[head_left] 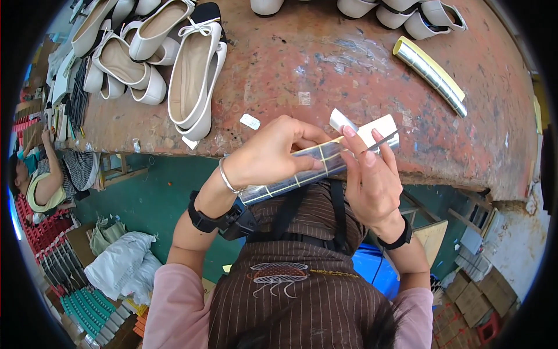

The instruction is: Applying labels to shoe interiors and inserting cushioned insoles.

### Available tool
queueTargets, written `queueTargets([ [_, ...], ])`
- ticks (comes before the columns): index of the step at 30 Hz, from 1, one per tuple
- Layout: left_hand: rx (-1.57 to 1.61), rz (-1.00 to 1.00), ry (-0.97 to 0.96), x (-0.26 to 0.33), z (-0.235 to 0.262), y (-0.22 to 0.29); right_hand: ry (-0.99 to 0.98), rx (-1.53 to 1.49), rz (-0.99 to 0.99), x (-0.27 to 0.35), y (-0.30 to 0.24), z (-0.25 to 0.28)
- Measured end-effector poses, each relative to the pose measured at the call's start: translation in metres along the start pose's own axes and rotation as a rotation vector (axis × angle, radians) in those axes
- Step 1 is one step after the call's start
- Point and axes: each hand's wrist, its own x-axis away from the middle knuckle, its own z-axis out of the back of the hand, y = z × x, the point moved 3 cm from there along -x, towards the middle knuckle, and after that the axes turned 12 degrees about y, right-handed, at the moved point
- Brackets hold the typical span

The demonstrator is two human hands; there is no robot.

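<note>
A strip of silver labels with pale yellow lines lies across my front at the table's edge, its far right end curling up to show a cream side. My left hand is closed on the strip from above, thumb along its face. At the strip's right part, my right hand has its fingertips pressed to it. A small silvery piece stands up by the right fingertips. A thin dark edge shows behind those fingers; its kind I cannot make out.
Off-white flat shoes with bows are piled at the table's left, more shoes at the far edge. A rolled silver label sheet lies at right, a small white label near the front. A person is at far left beyond white sacks.
</note>
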Motion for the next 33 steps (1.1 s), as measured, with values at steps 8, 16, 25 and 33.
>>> queueTargets([
  [8,-0.280,0.180,0.136,-0.006,0.006,0.001,-0.126,0.022,-0.105,-0.019,-0.015,0.017],
  [16,-0.469,0.048,0.206,-0.005,-0.002,0.016,-0.034,0.033,-0.102,-0.009,0.019,-0.005],
  [25,-0.157,0.231,0.092,-0.016,0.006,-0.002,-0.015,-0.015,-0.061,-0.016,-0.002,0.020],
  [33,-0.270,0.146,0.170,-0.011,-0.007,0.006,0.008,-0.222,-0.014,-0.024,0.007,-0.010],
])
